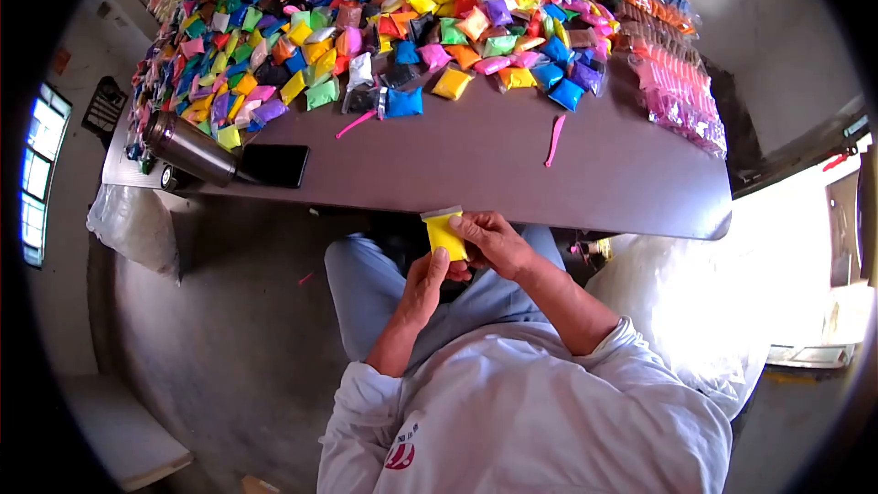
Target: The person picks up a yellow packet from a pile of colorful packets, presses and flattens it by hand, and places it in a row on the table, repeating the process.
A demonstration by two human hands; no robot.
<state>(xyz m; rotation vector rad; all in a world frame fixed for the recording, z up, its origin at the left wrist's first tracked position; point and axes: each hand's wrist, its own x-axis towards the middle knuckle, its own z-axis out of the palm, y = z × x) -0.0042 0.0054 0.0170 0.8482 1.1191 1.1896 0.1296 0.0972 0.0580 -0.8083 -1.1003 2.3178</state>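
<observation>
A small yellow packet [445, 236] with a clear top edge is held upright over my lap, just off the table's front edge. My left hand [425, 281] grips its lower part, thumb on the front. At its upper right side, my right hand [491, 240] holds it too, with the thumb near the top corner. The fingers behind the packet are partly hidden. Beyond, on the brown table [412, 165], lies a big heap of colourful packets [384, 18]. Two pink plastic sticks lie apart on the tabletop, one left [355, 125] and one right [554, 141].
A metal flask [194, 148] lies beside a black phone [274, 166] at the table's left. Bundled pink packs [677, 96] line the right side. Clear plastic bags stand at the left [137, 224] and right [668, 302], below table height.
</observation>
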